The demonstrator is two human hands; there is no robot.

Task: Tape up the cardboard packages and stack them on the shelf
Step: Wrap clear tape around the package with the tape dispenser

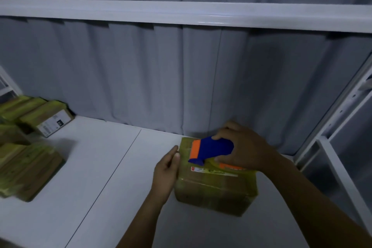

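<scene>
A cardboard package (216,189) wrapped in yellowish tape sits on the white shelf surface (104,167), right of centre, close to the grey curtain. My right hand (243,147) grips a blue and orange tape dispenser (209,150) that rests on the package's top, with its orange edge pointing left. My left hand (166,169) lies flat against the package's left side, fingers straight and together. A white label with a red mark shows on the package top just below the dispenser.
Several taped packages (26,165) are piled at the left edge of the shelf surface, one with a white label (54,124). A white shelf beam (181,14) crosses overhead. White metal uprights (342,118) stand at the right. A grey curtain hangs behind.
</scene>
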